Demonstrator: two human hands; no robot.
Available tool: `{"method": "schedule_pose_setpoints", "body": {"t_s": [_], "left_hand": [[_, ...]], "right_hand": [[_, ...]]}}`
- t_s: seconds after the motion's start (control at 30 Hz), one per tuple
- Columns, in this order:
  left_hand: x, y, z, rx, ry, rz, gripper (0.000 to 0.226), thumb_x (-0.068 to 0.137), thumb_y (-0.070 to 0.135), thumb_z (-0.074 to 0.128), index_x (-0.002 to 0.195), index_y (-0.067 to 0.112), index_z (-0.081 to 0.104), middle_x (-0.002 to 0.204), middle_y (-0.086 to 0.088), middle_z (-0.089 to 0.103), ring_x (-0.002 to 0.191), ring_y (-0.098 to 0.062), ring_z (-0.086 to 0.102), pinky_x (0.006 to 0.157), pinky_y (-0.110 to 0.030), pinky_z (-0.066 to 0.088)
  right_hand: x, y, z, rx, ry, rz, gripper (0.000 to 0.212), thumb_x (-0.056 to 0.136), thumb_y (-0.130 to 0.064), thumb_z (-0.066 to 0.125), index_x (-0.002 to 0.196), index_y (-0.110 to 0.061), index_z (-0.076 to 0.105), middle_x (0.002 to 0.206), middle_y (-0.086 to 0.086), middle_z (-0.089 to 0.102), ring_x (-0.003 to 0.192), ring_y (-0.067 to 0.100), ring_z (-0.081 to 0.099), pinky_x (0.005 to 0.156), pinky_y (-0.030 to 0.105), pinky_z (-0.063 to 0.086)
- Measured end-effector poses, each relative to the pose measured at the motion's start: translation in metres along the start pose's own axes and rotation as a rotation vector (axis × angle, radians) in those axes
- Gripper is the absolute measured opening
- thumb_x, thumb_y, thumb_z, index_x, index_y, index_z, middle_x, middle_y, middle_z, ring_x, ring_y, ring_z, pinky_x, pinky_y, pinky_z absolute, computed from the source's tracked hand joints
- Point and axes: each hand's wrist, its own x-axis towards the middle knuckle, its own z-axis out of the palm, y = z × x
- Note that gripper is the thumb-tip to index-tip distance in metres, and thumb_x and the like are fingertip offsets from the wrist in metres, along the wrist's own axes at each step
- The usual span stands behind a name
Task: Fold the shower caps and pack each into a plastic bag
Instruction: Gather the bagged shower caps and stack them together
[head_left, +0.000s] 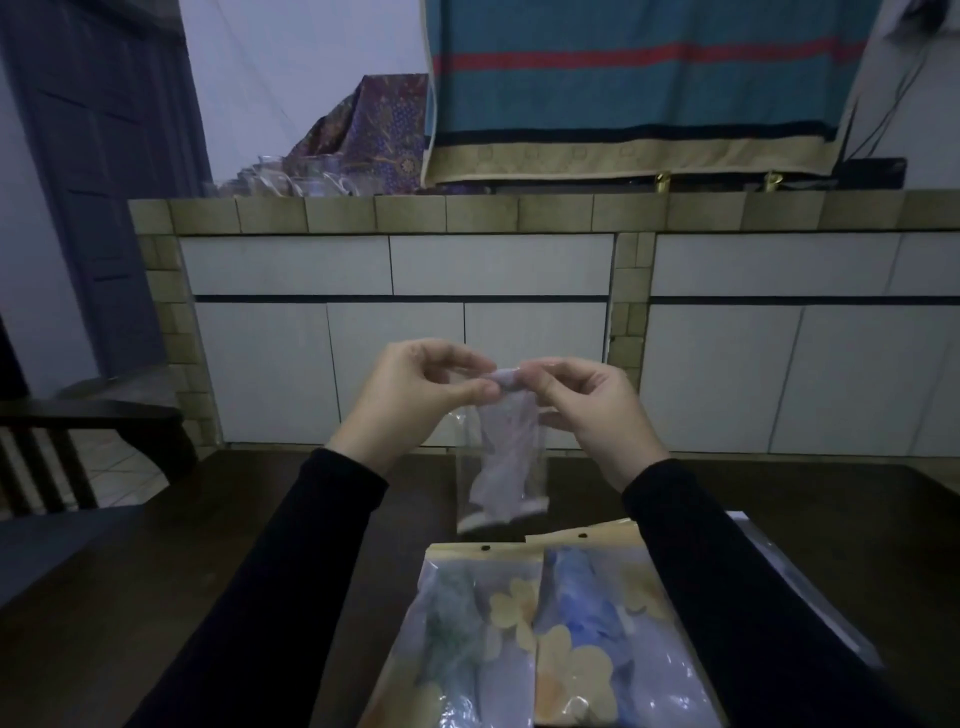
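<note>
Both hands hold a small clear plastic bag (501, 462) up above the dark wooden table (234, 545), the left hand (415, 395) and right hand (587, 405) each pinching its mouth. This probably keeps the mouth open while the pale lilac folded shower cap (501, 467) settles inside. Two flower-printed packets (535, 634) lie flat below, near the person.

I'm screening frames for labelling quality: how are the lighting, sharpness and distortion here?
Head view: dim, bluish light, dark table nearly featureless; wide-angle bending curves the door and counter edges; the clear plastic bag held up by the left hand and right hand is motion-blurred at its bottom; faint glare on the flowered packets.
</note>
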Motion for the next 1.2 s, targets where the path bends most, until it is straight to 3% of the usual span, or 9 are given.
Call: {"method": "schedule_pose_setpoints", "body": {"t_s": [0.13,0.2,0.37,0.47,0.6,0.77,0.87,1.0,1.2], "left_hand": [[-0.004,-0.013,0.015,0.139,0.114,0.176,0.013,0.078,0.015,0.076,0.083,0.023,0.067,0.090,0.000,0.070,0.086,-0.013,0.065,0.074,-0.026,0.052],[-0.009,-0.025,0.025,0.253,0.127,0.302,0.008,0.082,0.013,0.071,0.085,0.019,0.067,0.095,0.006,0.065,0.089,-0.004,0.061,0.074,-0.015,0.048],[-0.025,-0.054,0.039,0.314,0.003,0.371,0.010,0.081,0.007,0.072,0.085,0.015,0.069,0.108,0.010,0.061,0.104,0.000,0.057,0.086,-0.011,0.044],[-0.032,-0.057,0.052,0.118,0.094,0.076,0.035,0.083,0.024,0.073,0.116,0.021,0.061,0.120,0.014,0.051,0.109,0.001,0.052,0.086,-0.011,0.044],[-0.026,-0.066,0.054,-0.383,0.131,-0.483,0.065,0.075,0.027,0.081,0.131,0.015,0.050,0.109,-0.012,0.068,0.096,-0.026,0.068,0.089,-0.049,0.054],[-0.043,-0.072,0.040,-0.345,0.107,-0.517,0.049,0.075,0.011,0.080,0.118,0.010,0.058,0.106,-0.017,0.070,0.089,-0.030,0.070,0.080,-0.046,0.056],[-0.055,-0.072,0.025,-0.214,0.056,-0.590,0.051,0.074,0.017,0.080,0.118,0.004,0.059,0.100,-0.015,0.070,0.079,-0.026,0.071,0.072,-0.042,0.058],[-0.072,-0.061,0.002,0.163,-0.001,-0.628,0.027,0.089,0.015,0.066,0.114,0.014,0.057,0.074,-0.003,0.062,0.047,-0.008,0.055,0.040,-0.020,0.041],[-0.113,-0.059,-0.007,0.407,-0.054,-0.631,0.044,0.090,0.013,0.054,0.134,0.014,0.047,0.128,-0.007,0.057,0.110,-0.022,0.057,0.096,-0.038,0.048]], "right_hand": [[-0.002,0.012,0.006,-0.308,0.269,0.122,0.071,0.065,-0.072,0.053,0.108,-0.017,0.060,0.101,0.000,0.063,0.091,0.012,0.058,0.072,0.026,0.047],[-0.002,0.017,0.003,-0.248,0.217,0.325,0.073,0.071,-0.077,0.045,0.106,-0.015,0.062,0.101,0.007,0.064,0.091,0.021,0.059,0.079,0.032,0.048],[-0.007,0.026,-0.011,-0.159,0.158,0.457,0.024,0.090,-0.030,0.063,0.104,-0.011,0.067,0.101,0.009,0.069,0.085,0.018,0.063,0.082,0.033,0.051],[-0.010,0.031,-0.009,-0.274,0.171,0.400,0.021,0.088,-0.022,0.066,0.105,-0.011,0.068,0.100,0.006,0.070,0.083,0.012,0.062,0.083,0.032,0.052],[-0.014,0.033,0.000,-0.361,0.154,0.338,0.032,0.083,-0.013,0.072,0.113,-0.003,0.067,0.092,0.003,0.069,0.081,0.010,0.063,0.082,0.023,0.051],[-0.036,0.024,0.003,-0.508,0.001,0.347,0.028,0.080,-0.017,0.076,0.105,-0.006,0.069,0.088,0.002,0.069,0.071,0.003,0.062,0.062,0.008,0.048],[-0.058,0.029,0.010,-0.719,-0.084,0.354,0.035,0.077,-0.041,0.076,0.099,-0.014,0.072,0.095,0.000,0.072,0.083,0.007,0.064,0.079,0.024,0.054],[-0.081,0.027,0.016,-1.072,-0.332,0.432,0.079,0.062,-0.078,0.062,0.118,-0.022,0.064,0.116,-0.003,0.064,0.112,0.017,0.054,0.096,0.042,0.045],[-0.091,0.029,0.022,-1.117,-0.405,0.383,0.085,0.064,-0.062,0.075,0.135,-0.023,0.050,0.139,0.001,0.044,0.130,0.020,0.035,0.106,0.041,0.036]]}}
